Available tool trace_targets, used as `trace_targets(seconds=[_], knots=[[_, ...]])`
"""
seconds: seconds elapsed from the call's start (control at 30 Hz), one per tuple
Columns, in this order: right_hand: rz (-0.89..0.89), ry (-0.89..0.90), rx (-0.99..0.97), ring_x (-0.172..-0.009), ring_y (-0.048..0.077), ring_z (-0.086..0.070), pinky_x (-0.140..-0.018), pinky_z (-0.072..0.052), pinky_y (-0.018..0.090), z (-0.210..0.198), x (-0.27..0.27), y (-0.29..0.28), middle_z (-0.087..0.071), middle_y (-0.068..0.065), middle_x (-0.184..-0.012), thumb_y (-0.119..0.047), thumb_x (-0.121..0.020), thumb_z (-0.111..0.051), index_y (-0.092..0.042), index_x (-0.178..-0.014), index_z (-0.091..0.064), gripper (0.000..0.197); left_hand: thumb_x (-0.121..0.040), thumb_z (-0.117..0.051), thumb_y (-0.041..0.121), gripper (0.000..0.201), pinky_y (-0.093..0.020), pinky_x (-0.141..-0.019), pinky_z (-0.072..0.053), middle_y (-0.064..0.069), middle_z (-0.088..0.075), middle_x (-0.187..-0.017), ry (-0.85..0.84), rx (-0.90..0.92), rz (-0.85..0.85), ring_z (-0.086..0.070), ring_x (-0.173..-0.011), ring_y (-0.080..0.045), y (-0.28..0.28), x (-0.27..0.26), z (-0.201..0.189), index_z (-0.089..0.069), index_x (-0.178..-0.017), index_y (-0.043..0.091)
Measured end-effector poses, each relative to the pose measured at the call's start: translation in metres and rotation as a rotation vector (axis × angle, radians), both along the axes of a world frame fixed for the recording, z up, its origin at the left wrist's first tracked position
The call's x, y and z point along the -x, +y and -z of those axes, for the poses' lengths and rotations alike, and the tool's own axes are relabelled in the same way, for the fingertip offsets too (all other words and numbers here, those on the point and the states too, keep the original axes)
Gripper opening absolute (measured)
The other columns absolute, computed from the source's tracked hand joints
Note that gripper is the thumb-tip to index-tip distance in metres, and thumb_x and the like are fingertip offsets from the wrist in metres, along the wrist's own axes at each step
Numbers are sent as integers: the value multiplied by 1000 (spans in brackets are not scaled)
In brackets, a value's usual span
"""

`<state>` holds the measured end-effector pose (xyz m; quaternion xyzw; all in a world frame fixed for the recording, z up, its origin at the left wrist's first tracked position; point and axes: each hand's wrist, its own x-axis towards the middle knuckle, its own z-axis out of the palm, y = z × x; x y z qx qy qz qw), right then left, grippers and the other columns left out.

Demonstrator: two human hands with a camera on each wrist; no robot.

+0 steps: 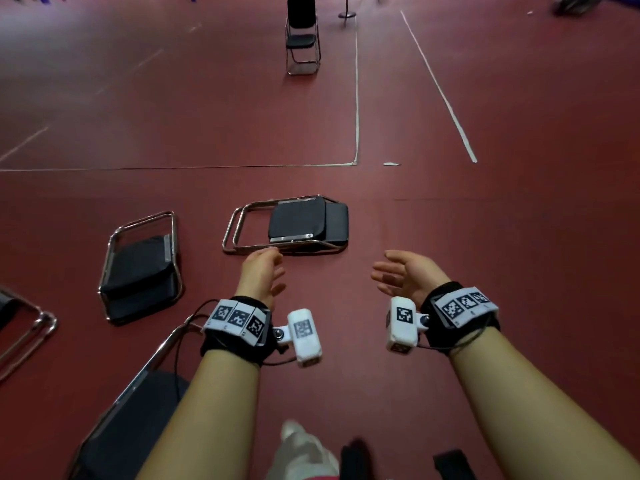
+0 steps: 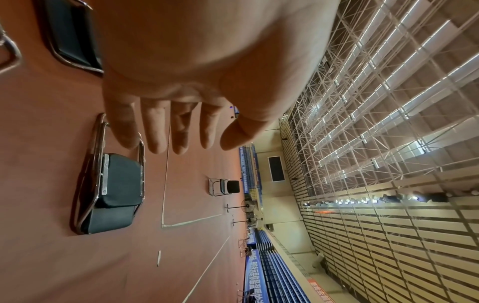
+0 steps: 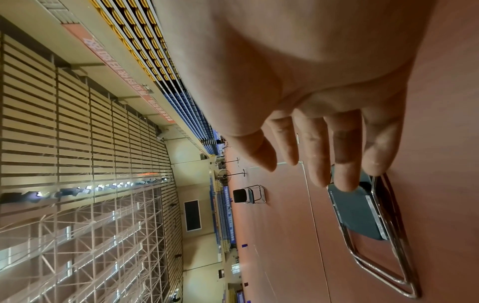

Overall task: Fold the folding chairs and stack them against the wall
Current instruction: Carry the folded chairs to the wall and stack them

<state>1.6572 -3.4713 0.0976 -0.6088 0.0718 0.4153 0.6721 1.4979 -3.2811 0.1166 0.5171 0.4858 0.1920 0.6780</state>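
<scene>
- A folded chair (image 1: pixel 294 224) is seen lying flat on the red floor (image 1: pixel 485 237), straight ahead of both hands; a second folded chair (image 1: pixel 140 268) lies to its left, and a third chair frame (image 1: pixel 138 393) is partly seen under the left forearm.
- One unfolded chair (image 1: pixel 301 38) is left standing farther off.
- The left hand (image 1: pixel 261 275) is held released just beside the near rail of the chair ahead, and nothing is gripped; contact with the rail cannot be confirmed, since the hand covers that spot.
- The right hand (image 1: pixel 405 275) is held released, palm inward, with nothing in its grip.
- No wall is seen near these chairs, so stacking is judged not yet done.
- If the chair is lifted by one rail only, it may swing open or trap fingers in the frame.
- A loose grip on smooth metal tube could let it slip and fall.
</scene>
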Motion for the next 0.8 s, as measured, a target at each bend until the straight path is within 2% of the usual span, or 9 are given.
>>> trace_targets(seconds=[0.13,0.23,0.3,0.4,0.43,0.53,0.67,0.8], knots=[[14,16,21,-88,29,-66,-79,-50,38,13,-65,59,-67,13,-102,-19,-100,-50,-14,-104,-56,9,-93,-50,11,15,-36,-79,-41,1,-60,-96,6,46,30,-59,-96,-20,61,-75,21,-61,-93,21],[48,-8,32,-87,29,-66,-81,-50,39,18,-121,109,-67,13,-101,-19,-100,-51,-13,-104,-57,9,-94,-51,15,12,-36,-78,-39,2,-57,-88,-3,50,67,-60,-90,-19,114,-140,29,-58,-89,22],[76,-23,44,-85,29,-65,-79,-50,39,16,-161,146,-67,13,-99,-18,-100,-51,-13,-100,-57,8,-95,-51,16,10,-32,-73,-40,1,-58,-89,-14,61,90,-61,-85,-18,155,-185,29,-58,-88,21],[104,-22,59,-82,28,-65,-74,-51,38,7,-208,196,-67,13,-98,-18,-100,-50,-13,-100,-57,8,-96,-53,14,9,-29,-66,-42,-2,-61,-97,-11,70,125,-62,-93,-23,212,-239,23,-60,-92,17],[111,-26,54,-82,28,-65,-74,-51,38,5,-223,212,-67,13,-98,-18,-100,-50,-13,-100,-57,8,-96,-53,14,9,-30,-68,-43,-2,-61,-99,-10,65,146,-62,-98,-24,229,-256,20,-61,-93,17],[124,-7,56,-85,28,-65,-74,-51,37,3,-266,257,-67,13,-98,-18,-100,-51,-13,-99,-57,8,-95,-53,14,8,-39,-85,-43,-1,-62,-99,16,57,179,-61,-105,-24,275,-304,15,-61,-95,18],[127,31,71,-84,27,-65,-72,-51,36,16,-318,299,-66,11,-98,-19,-100,-51,-14,-101,-57,8,-94,-53,12,11,-38,-85,-42,1,-63,-96,62,75,200,-61,-103,-23,315,-356,26,-61,-94,19],[77,74,89,-83,27,-65,-72,-51,36,40,-381,341,-66,11,-98,-18,-99,-51,-15,-99,-57,7,-93,-53,13,11,-39,-87,-43,2,-64,-94,99,100,149,-63,-101,-21,352,-409,48,-62,-95,20]])
